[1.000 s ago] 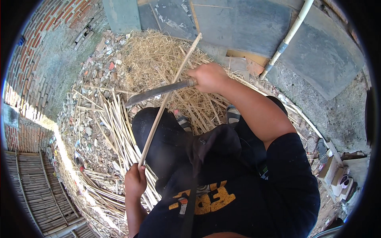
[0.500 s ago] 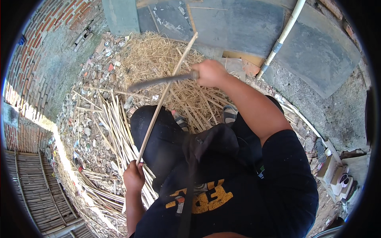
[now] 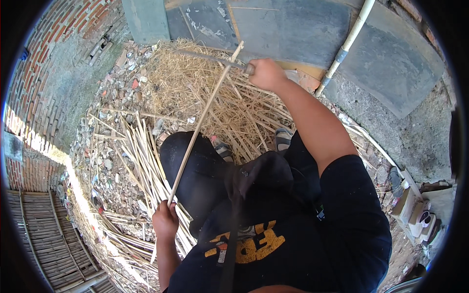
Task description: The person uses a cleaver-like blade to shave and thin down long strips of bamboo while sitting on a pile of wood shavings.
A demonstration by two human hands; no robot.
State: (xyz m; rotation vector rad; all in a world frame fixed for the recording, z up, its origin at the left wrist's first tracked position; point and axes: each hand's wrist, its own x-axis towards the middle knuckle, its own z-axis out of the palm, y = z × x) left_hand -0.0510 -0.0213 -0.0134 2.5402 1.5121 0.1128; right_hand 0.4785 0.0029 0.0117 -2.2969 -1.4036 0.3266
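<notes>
A long, pale bamboo strip [image 3: 199, 128] slants up and away across my left knee. Its near end is gripped in my left hand [image 3: 165, 219], closed around it. My right hand [image 3: 266, 74] is closed on the short handle of a machete [image 3: 207, 56], whose long dark blade points left. The blade crosses the strip close to its far end and appears to touch it. Under the strip's far part lies a heap of thin, curly bamboo shavings [image 3: 171, 80].
Many split bamboo strips [image 3: 141, 156] lie on the rubble to my left. Grey panels [image 3: 293, 31] and a white pipe [image 3: 346, 49] stand ahead; a brick wall [image 3: 53, 63] rises at the left. A slatted bamboo panel [image 3: 46, 234] is at lower left.
My right hand has moved away from me and slightly right, carrying the machete from the strip's upper middle to near its far end. My left hand and the strip have hardly moved.
</notes>
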